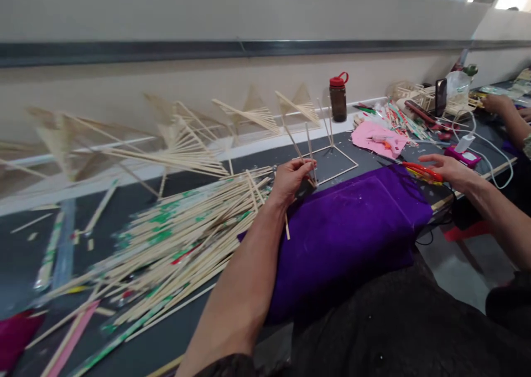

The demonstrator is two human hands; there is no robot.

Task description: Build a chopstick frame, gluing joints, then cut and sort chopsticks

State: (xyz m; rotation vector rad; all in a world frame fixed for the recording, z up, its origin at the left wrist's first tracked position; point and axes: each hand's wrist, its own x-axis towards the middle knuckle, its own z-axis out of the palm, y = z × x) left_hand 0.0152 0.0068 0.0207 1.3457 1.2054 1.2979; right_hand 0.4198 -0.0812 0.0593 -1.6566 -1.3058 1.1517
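My left hand [292, 180] pinches a thin wooden stick at the near left corner of a stick frame [338, 174]. That frame is a flat square on the dark table, with several thin sticks rising from its corners. To the right, my right hand [446, 169] is at the red and orange handles of scissors [423, 171], its index finger stretched out above them; whether it grips them is unclear. The scissors' blades point left, over the far edge of a purple cloth [344, 222]. A pink sheet [378, 139] with a glue gun on it lies just beyond the blades.
Many loose sticks [194, 227] cover the table [207, 316] at left. Fan-shaped stick models [182, 139] stand along the wall. Behind the frame is a brown bottle [338, 103] with a red lid. At right are a purple box [462, 156], white cables and another person's hand [498, 104].
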